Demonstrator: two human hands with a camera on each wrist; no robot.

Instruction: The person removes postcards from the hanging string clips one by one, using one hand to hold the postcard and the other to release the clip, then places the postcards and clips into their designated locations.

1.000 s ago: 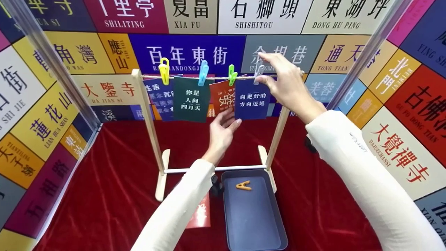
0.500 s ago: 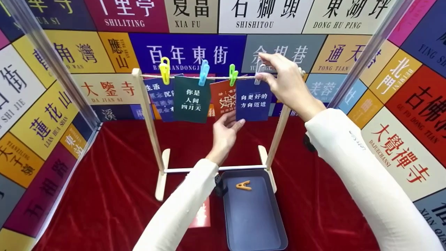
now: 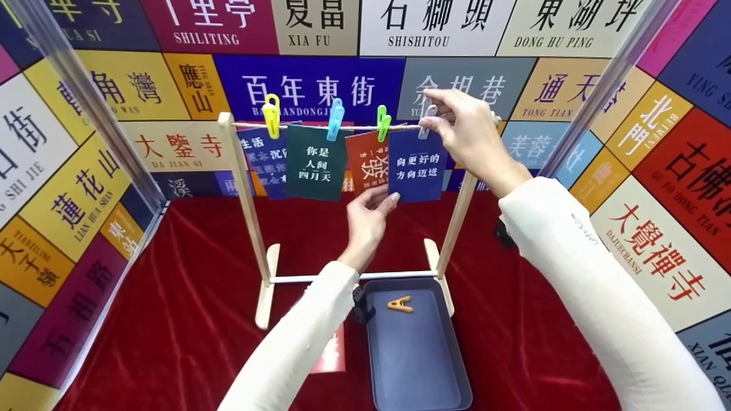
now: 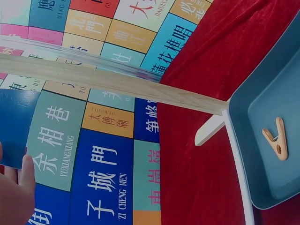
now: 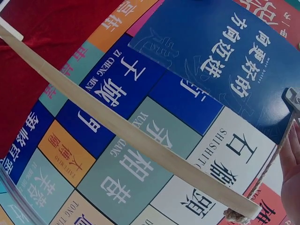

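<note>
My right hand [image 3: 473, 130] pinches a clear clothespin [image 3: 428, 127] at the right end of the twine, over the top edge of a dark blue card [image 3: 417, 180]. Lower down, my left hand [image 3: 367, 221] pinches that card's bottom left corner, thumb in front. In the right wrist view the blue card [image 5: 225, 61] hangs by the clothespin [image 5: 292, 97], with my right hand [image 5: 291, 173] at the frame's edge. To the left hang a red card [image 3: 366, 160] under a green clothespin [image 3: 382, 124], a dark green card [image 3: 316, 165] under a blue one, and another blue card [image 3: 264, 171] under a yellow one.
The twine runs between two posts of a wooden stand [image 3: 249, 222]. A grey tray [image 3: 420, 365] with an orange clothespin [image 3: 400, 304] lies at its foot, on red cloth [image 3: 171, 297]. Partly under my left sleeve is a red card [image 3: 333, 351]. Printed panels surround the table.
The blue card sits slightly lower and farther right. My left hand has shifted a little right with it, while my right hand stays at the clear clothespin.
</note>
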